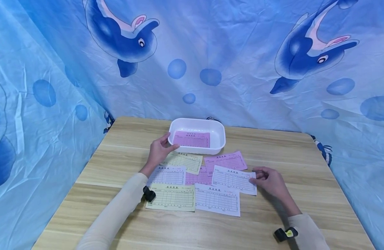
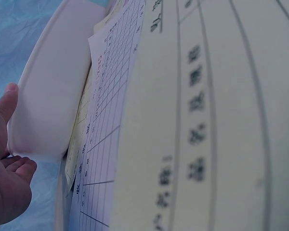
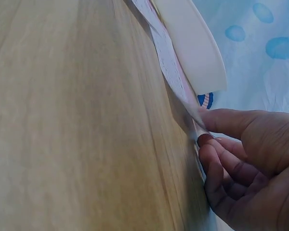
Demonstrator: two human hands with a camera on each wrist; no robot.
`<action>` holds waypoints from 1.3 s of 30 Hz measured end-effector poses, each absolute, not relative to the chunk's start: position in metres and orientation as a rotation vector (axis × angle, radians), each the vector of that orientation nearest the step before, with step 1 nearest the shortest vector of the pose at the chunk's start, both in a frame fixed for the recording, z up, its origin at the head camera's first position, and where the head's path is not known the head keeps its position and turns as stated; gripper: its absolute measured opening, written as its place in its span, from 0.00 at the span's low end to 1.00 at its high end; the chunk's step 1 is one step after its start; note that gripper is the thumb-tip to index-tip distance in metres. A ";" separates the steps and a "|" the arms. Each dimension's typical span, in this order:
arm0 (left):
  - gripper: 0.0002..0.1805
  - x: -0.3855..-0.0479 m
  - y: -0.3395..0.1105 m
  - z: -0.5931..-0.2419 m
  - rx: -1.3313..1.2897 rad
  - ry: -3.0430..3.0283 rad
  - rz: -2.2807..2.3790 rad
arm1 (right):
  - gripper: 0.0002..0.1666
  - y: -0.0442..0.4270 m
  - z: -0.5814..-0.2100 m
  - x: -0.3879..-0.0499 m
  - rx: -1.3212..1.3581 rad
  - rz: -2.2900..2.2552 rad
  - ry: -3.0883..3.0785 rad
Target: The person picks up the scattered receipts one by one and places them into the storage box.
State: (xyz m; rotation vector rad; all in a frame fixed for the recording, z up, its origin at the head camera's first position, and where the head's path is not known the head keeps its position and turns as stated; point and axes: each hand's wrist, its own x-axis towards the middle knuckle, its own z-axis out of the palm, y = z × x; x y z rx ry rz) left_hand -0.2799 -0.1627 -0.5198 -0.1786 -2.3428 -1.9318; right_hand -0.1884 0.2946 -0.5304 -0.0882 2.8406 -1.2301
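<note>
Cream left sleeve (image 1: 116, 210) enters at seven o'clock; left hand (image 1: 158, 151) holds the white tray (image 1: 198, 150) at its eight o'clock corner, thumb and fingers apart; right hand (image 1: 269, 181) pinches the three o'clock edge of a white slip (image 1: 230, 178), located near five o'clock from the tray; pink paper (image 1: 192, 141) lies inside the tray.

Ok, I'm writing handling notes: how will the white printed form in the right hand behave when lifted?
The white printed form will probably flex; its edge bends near the right hand. It looks paper-thin, so likely very light. It may drag the pink form under its upper edge.
</note>
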 end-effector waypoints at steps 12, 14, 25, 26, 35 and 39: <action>0.47 -0.281 -0.162 -0.516 -0.170 -2.354 -1.904 | 0.18 0.293 -0.529 -0.188 -0.088 -1.165 2.865; 0.47 -0.282 -0.162 -0.516 -0.168 -2.355 -1.911 | 0.16 0.293 -0.528 -0.187 -0.091 -1.179 2.861; 0.44 -0.280 -0.160 -0.504 -0.147 -2.399 -1.945 | 0.10 0.293 -0.526 -0.188 -0.057 -1.233 2.820; 0.44 -0.277 -0.159 -0.499 -0.149 -2.403 -1.943 | 0.10 0.293 -0.526 -0.188 -0.052 -1.242 2.816; 0.44 -0.265 -0.156 -0.485 -0.134 -2.410 -1.949 | 0.16 0.294 -0.521 -0.190 -0.003 -1.293 2.806; 0.44 -0.265 -0.157 -0.485 -0.131 -2.404 -1.963 | 0.15 0.293 -0.517 -0.190 0.048 -1.313 2.792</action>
